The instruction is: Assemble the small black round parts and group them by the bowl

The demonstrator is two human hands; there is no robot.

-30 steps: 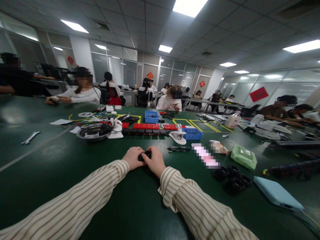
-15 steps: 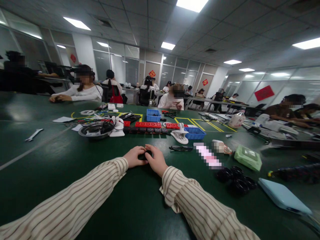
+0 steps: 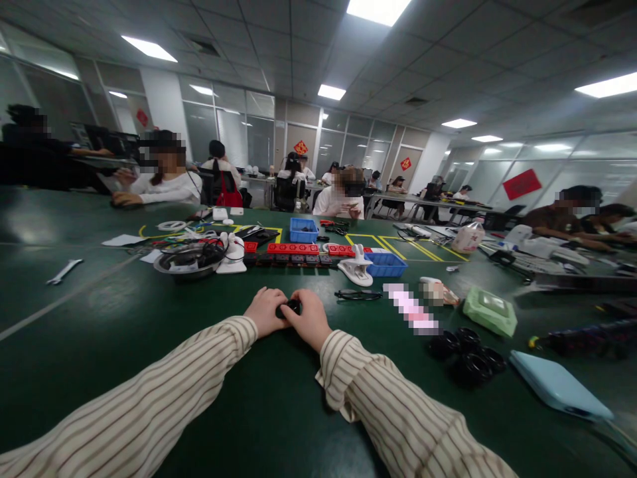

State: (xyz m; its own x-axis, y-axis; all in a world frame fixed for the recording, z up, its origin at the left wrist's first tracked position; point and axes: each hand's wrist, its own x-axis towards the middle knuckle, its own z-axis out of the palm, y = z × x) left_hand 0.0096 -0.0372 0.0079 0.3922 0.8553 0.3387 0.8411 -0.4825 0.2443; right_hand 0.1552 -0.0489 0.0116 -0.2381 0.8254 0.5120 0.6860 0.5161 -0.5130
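Well, the left hand (image 3: 266, 313) and right hand (image 3: 310, 321) curl their fingers round a black object (image 3: 295, 307), gripping it between them, mostly hidden, at the table (image 3: 144, 325). Glasses (image 3: 359, 295) lie just beyond, rightward; farther out, a white clip (image 3: 358, 273) and red strip (image 3: 292, 249).
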